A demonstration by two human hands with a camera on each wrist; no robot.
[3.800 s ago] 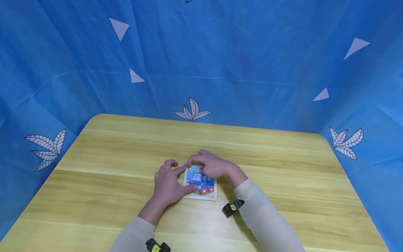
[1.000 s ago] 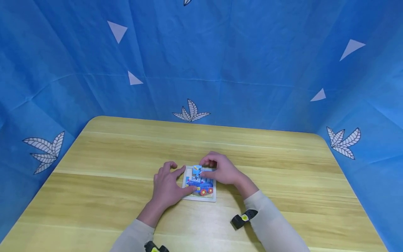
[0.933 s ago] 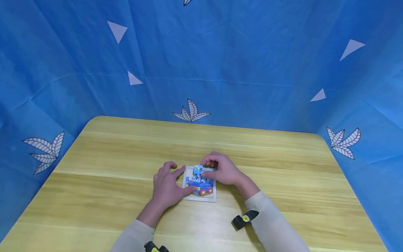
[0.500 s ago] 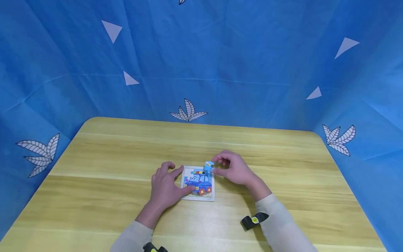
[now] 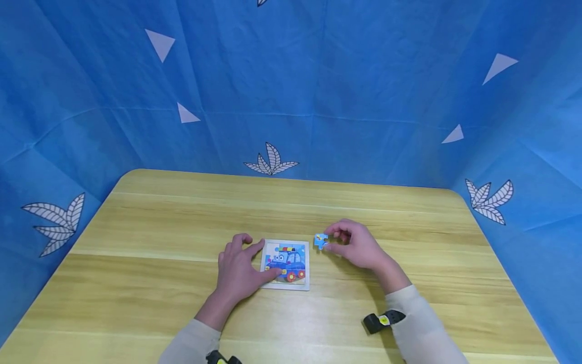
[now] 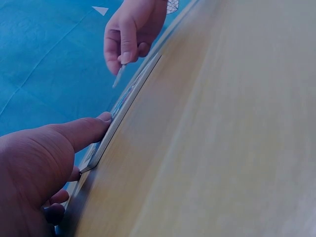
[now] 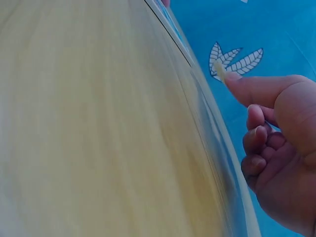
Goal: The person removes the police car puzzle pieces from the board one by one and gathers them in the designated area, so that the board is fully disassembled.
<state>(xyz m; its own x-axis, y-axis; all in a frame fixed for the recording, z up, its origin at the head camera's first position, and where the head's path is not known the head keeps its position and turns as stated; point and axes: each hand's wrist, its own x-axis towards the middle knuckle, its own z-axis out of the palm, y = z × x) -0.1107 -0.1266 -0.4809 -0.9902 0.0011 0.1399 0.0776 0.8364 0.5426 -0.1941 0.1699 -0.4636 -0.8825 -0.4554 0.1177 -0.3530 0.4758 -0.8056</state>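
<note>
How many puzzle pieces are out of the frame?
1: the blue piece, pinched in the right hand, to the right of the frame. Any under the left hand would be hidden.

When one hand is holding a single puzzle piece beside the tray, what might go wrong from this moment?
First, the right hand pinches the puzzle piece only near its edge, so it may slip and drop onto the table.
Second, the left hand has its thumb over the assembled pieces; a sideways push could shift them or the tray.
</note>
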